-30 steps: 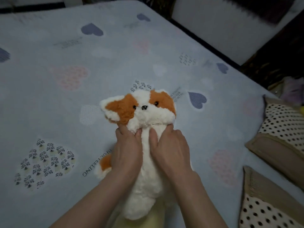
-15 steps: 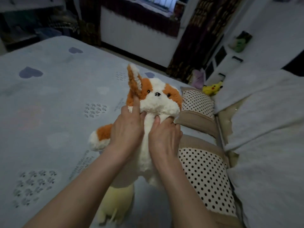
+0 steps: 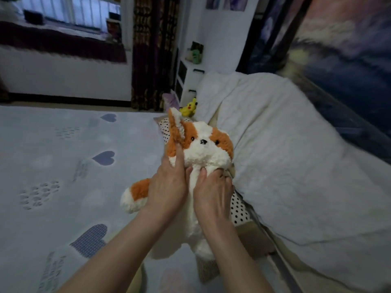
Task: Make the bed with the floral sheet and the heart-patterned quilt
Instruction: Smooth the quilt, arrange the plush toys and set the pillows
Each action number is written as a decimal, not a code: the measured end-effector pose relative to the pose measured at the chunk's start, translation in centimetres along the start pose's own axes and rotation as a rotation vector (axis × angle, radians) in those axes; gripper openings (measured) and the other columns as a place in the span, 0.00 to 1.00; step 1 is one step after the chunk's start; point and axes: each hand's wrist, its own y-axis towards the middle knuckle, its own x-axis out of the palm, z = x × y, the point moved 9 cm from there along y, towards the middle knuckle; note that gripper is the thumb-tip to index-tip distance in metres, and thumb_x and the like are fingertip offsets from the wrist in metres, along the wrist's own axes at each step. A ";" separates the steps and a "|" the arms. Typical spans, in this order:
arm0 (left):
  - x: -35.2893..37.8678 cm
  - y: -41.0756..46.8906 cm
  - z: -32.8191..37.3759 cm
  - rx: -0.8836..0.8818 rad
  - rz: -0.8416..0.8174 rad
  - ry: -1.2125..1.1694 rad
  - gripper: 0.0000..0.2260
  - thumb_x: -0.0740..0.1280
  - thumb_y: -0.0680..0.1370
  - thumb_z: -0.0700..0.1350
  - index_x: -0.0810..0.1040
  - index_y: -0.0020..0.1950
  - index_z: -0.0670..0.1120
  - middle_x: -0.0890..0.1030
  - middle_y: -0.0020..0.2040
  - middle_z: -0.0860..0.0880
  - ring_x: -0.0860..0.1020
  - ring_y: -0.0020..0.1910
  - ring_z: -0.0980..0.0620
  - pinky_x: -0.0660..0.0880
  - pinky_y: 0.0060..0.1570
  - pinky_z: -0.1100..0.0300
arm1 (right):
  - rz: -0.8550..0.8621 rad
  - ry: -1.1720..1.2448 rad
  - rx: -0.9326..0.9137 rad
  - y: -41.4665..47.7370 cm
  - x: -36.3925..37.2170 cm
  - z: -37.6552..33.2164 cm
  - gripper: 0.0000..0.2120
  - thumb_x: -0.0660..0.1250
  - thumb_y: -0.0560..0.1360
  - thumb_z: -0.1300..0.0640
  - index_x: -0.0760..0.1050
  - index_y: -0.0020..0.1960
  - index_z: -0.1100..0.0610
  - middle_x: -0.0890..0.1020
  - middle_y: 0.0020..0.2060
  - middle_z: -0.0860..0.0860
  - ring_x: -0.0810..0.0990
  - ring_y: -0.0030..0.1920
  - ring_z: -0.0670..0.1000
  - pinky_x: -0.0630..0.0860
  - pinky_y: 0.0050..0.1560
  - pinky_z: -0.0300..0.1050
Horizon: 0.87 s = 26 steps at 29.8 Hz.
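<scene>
- The left hand (image 3: 167, 187) and right hand (image 3: 211, 193) sit side by side, both gripping a plush dog (image 3: 203, 153) by its chest, with the thumbs close together on the white fur.
- The left hand's forefinger points up along the dog's cheek, below its raised ear. The other fingers wrap round the dog's side.
- The right hand's fingers are curled into the fur just under the dog's chin.
- The dog is held upright, facing the camera. It is orange and white, with one paw sticking out to the left of the left wrist.
- The quilt (image 3: 63, 166), pale with blue, pink and speckled hearts, lies spread flat over the bed. It fills the left of the view and runs under both forearms.
- A dotted pillow (image 3: 239, 208) lies just right of the right hand, partly behind the dog. Whether the dog touches it cannot be told.
- A second dotted pillow (image 3: 163, 125) shows behind the dog's ear.
- A white duvet (image 3: 285, 166) is bunched up on the right, beside the pillows.
- A yellow toy (image 3: 189, 106) sits beyond the dog's head, near the foot of a white shelf (image 3: 190, 81).
- A green toy (image 3: 195, 55) stands on top of the shelf.
- A dark curtain (image 3: 152, 49) hangs left of the shelf, and a window (image 3: 63, 11) is at upper left.
</scene>
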 end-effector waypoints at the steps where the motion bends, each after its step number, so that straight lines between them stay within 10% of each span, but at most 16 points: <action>1: 0.5 0.0 1.1 0.032 -0.021 -0.003 0.30 0.50 0.83 0.57 0.38 0.80 0.51 0.66 0.66 0.36 0.74 0.55 0.37 0.75 0.51 0.45 | 0.010 -0.003 0.033 -0.1 -0.6 1.0 0.23 0.49 0.84 0.48 0.71 0.61 0.65 0.80 0.55 0.61 0.74 0.58 0.59 0.68 0.58 0.54; 14: 4.8 -1.1 8.5 0.343 -0.157 -0.123 0.33 0.49 0.82 0.60 0.37 0.80 0.49 0.71 0.62 0.31 0.77 0.50 0.35 0.76 0.47 0.48 | 0.164 -0.150 0.286 -1.6 -3.9 8.8 0.27 0.50 0.79 0.47 0.79 0.45 0.66 0.81 0.32 0.58 0.78 0.38 0.57 0.74 0.37 0.51; 20: 7.3 0.6 9.8 0.403 -0.245 -0.132 0.37 0.43 0.78 0.65 0.32 0.78 0.48 0.69 0.67 0.33 0.76 0.55 0.37 0.75 0.52 0.49 | 0.203 -0.127 0.281 -0.4 -3.1 11.2 0.27 0.47 0.80 0.44 0.77 0.45 0.62 0.82 0.36 0.58 0.78 0.43 0.57 0.74 0.42 0.53; 26: 7.4 3.7 10.3 0.328 -0.212 -0.457 0.44 0.61 0.82 0.51 0.20 0.71 0.58 0.68 0.74 0.46 0.78 0.57 0.47 0.69 0.46 0.63 | 0.310 0.137 0.218 2.0 -3.9 13.0 0.33 0.50 0.75 0.31 0.71 0.58 0.59 0.81 0.53 0.55 0.76 0.56 0.56 0.70 0.61 0.54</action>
